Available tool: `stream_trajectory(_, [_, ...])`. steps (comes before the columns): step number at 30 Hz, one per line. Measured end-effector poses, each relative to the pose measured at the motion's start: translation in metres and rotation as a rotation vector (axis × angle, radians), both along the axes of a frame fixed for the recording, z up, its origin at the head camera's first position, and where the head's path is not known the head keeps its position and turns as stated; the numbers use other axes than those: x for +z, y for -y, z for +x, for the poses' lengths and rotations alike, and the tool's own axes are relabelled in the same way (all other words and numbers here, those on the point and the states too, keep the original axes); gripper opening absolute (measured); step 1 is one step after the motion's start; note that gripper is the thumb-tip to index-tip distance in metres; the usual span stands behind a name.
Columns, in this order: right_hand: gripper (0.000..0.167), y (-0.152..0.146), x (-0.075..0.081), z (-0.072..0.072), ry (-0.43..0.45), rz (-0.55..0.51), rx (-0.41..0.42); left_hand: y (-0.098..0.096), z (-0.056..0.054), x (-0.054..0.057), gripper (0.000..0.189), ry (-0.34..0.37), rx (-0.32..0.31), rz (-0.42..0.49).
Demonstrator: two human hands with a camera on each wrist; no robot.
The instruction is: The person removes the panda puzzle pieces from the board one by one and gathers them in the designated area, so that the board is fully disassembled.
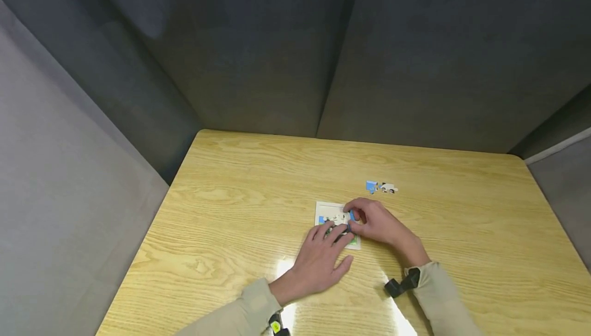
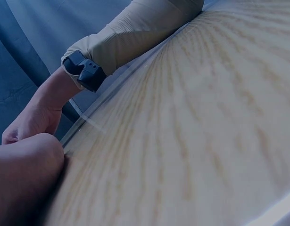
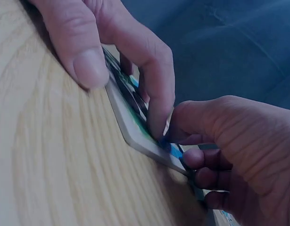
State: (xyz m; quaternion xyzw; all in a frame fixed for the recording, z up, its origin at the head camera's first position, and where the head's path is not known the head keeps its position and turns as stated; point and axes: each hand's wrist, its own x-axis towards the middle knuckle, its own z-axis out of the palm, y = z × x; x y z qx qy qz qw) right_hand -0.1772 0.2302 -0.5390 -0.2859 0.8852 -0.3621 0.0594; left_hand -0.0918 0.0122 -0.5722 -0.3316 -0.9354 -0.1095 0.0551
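A small jigsaw board [image 1: 318, 209] with a white border and a black, white, blue and green picture lies on the table. My left hand [image 1: 320, 261] rests across its lower part, fingers spread on the pieces and thumb out beside the board. At the board's right edge, my right hand [image 1: 376, 222] pinches a blue puzzle piece [image 1: 352, 216] between thumb and fingers. The right wrist view shows a left fingertip [image 3: 159, 120] right beside that blue piece [image 3: 175, 151]. Part of the picture is hidden beneath both hands.
Two loose puzzle pieces lie beyond the right hand: a blue one [image 1: 371, 186] and a mostly white one with black parts [image 1: 388, 188]. The wooden table [image 1: 231, 197] is bordered by dark curtains [image 1: 277, 59] at the back and grey panels [image 1: 69, 172] at the sides.
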Motion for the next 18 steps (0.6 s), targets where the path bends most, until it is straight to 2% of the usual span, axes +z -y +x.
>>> stream_trajectory(7, [0.022, 0.0069, 0.0028, 0.0032, 0.041, 0.025, -0.013, 0.0004, 0.0010, 0.0001, 0.054, -0.015, 0.003, -0.007])
stream_trajectory(14, [0.023, 0.0085, 0.0025, 0.0057, -0.017, 0.057, -0.012, 0.0012, 0.0031, 0.0000, 0.053, -0.023, 0.000, -0.006])
stream_trajectory(18, [0.019, 0.0094, 0.0018, 0.0081, -0.017, 0.060, -0.037, 0.0011, 0.0043, 0.0003, 0.054, -0.018, -0.005, -0.003])
